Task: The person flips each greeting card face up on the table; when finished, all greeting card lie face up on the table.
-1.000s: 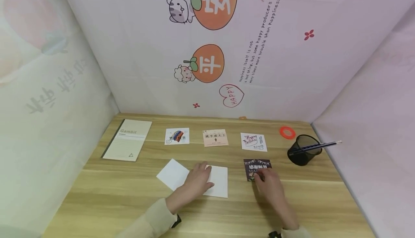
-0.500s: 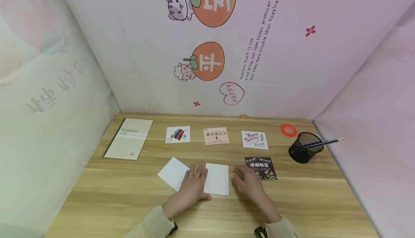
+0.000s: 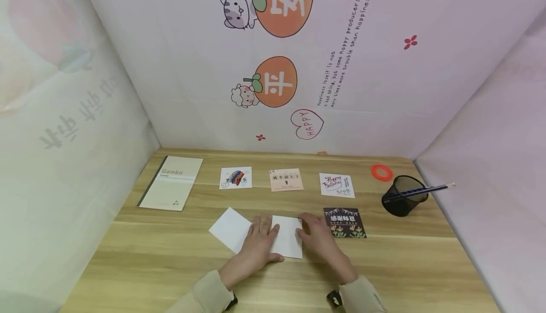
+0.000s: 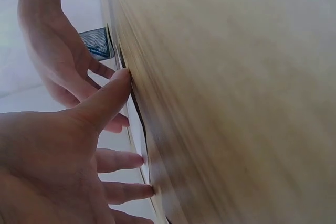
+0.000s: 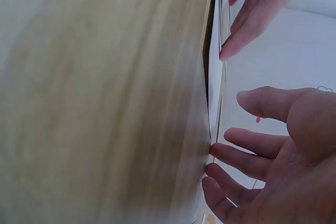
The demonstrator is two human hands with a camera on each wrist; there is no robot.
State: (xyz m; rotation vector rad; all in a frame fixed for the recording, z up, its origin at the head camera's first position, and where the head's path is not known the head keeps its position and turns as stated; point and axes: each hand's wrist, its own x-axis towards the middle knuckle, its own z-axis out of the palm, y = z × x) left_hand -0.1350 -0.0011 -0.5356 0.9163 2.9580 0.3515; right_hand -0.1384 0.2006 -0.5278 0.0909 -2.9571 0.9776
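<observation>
A blank white card (image 3: pixel 288 240) lies in front of me. My left hand (image 3: pixel 254 245) rests on its left side with straight fingers; the thumb is spread along the near edge. My right hand (image 3: pixel 321 240) is at its right edge with loosely bent fingers. In the right wrist view that hand (image 5: pixel 286 156) has its thumb apart from its fingers, whose tips are by the table at the card's end. A second white card (image 3: pixel 230 230), turned like a diamond, is partly hidden behind the left hand. The dark printed card (image 3: pixel 345 224) lies just beyond the right hand.
Along the back lie a Gambit notebook (image 3: pixel 171 185), a hot dog card (image 3: pixel 236 178), a beige card (image 3: pixel 286 180) and a Happy Birthday card (image 3: pixel 337 185). A red ring (image 3: pixel 381 172) and a black mesh cup (image 3: pixel 403 199) with pens are at the right. Printed cloth walls enclose the table.
My right hand has let go of the dark card and moved left to the white card's right edge. The left hand has stayed on the white card, its fingers settling flatter.
</observation>
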